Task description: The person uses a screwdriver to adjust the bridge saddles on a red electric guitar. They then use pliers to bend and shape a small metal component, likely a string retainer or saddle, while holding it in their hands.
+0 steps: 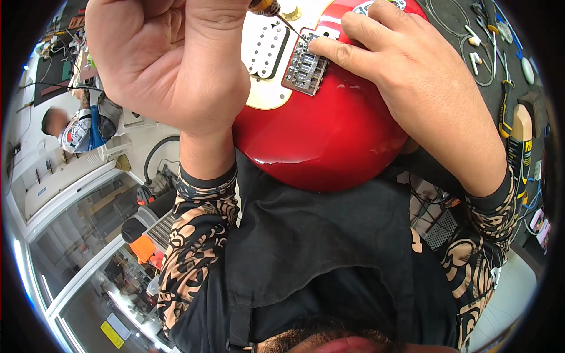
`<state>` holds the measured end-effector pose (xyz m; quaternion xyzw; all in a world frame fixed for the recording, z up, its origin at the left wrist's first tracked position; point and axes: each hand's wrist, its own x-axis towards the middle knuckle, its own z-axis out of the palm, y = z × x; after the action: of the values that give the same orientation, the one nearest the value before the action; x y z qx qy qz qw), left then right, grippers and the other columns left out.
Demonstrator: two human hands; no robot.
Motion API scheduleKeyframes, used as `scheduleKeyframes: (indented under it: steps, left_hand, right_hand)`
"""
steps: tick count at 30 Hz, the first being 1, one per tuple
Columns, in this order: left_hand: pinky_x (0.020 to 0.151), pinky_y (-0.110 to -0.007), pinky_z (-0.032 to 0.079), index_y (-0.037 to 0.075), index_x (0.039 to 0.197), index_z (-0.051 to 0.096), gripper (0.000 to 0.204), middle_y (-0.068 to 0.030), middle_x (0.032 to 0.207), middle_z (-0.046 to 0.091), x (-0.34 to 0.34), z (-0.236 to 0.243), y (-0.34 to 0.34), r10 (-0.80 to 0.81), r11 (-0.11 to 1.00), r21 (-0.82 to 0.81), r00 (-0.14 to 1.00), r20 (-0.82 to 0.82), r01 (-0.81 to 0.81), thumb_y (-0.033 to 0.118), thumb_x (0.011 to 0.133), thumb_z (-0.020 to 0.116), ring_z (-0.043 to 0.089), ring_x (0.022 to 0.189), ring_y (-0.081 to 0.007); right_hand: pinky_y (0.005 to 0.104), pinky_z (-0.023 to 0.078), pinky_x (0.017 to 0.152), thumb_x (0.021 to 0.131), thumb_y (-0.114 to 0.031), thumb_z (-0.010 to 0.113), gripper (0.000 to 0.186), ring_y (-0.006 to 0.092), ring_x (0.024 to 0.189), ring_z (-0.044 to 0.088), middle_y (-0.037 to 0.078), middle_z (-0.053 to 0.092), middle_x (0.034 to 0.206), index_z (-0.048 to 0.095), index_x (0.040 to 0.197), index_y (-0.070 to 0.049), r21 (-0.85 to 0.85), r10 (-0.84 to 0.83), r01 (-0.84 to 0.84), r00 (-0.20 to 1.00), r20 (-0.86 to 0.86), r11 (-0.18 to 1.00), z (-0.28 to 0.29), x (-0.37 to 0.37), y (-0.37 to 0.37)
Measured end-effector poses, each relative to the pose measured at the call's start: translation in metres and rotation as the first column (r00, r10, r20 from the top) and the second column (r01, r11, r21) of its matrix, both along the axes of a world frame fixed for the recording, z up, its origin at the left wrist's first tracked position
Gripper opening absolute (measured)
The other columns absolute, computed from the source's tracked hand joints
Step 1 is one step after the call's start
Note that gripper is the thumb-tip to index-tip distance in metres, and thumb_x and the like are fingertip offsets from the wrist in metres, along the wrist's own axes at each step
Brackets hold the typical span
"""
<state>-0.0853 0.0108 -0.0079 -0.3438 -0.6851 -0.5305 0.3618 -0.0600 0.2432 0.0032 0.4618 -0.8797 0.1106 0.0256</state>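
Note:
A glossy red electric guitar lies in front of my apron, with a cream pickguard and a white pickup. My left hand is closed round a small screwdriver with a dark and yellow handle; the grip itself is partly cut off by the upper edge. Its thin shaft slants down to the metal bridge. From the other side my right hand rests over the guitar body, its index finger stretched out and touching the bridge beside the screwdriver's tip. It holds nothing that I can see.
At right, a dark bench carries cables, pliers and a white computer mouse. A black-and-yellow tool with a wooden end lies near my right forearm. Another person is at far left, above a glass-fronted cabinet.

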Motion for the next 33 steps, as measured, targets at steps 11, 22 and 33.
scheduleKeyframes:
  steps: [11, 22, 33]
  left_hand:
    - [0.074, -0.024, 0.057, -0.004, 0.133, 0.060, 0.038, -0.0112, 0.094, 0.074, -0.015, -0.015, -0.009, -0.058, 0.996, 0.072, 0.998, -0.030, 0.060, 0.017, 0.106, 0.077, 0.072, 0.084, -0.0147]
    - [0.071, -0.024, 0.063, -0.001, 0.139, 0.051, 0.060, -0.0108, 0.109, 0.068, -0.002, -0.006, 0.021, -0.111, 0.977, 0.187, 0.992, 0.061, 0.098, -0.008, 0.091, 0.085, 0.074, 0.082, -0.0160]
    - [0.064, -0.046, 0.064, -0.004, 0.128, 0.054, 0.050, -0.0260, 0.102, 0.067, 0.003, -0.014, -0.031, -0.256, 0.965, -0.079, 0.963, -0.085, 0.250, 0.014, 0.095, 0.088, 0.063, 0.071, -0.0238]
  right_hand:
    - [0.0372, 0.054, 0.096, 0.094, -0.012, 0.065, 0.048, 0.0255, 0.111, 0.062, 0.007, 0.068, 0.117, 0.066, 0.142, -0.006, 0.033, -0.022, 0.022, 1.000, -0.020, 0.999, 0.001, 0.000, -0.003]
    - [0.0385, 0.053, 0.098, 0.094, -0.011, 0.065, 0.048, 0.0269, 0.111, 0.062, 0.009, 0.068, 0.120, 0.067, 0.143, -0.006, 0.016, -0.022, 0.022, 1.000, 0.014, 1.000, 0.000, -0.001, 0.002]
    - [0.0418, 0.050, 0.106, 0.097, -0.009, 0.064, 0.045, 0.0281, 0.122, 0.062, 0.012, 0.067, 0.130, 0.068, 0.141, -0.004, -0.043, -0.004, 0.002, 0.999, -0.038, 0.999, -0.010, 0.002, 0.008]
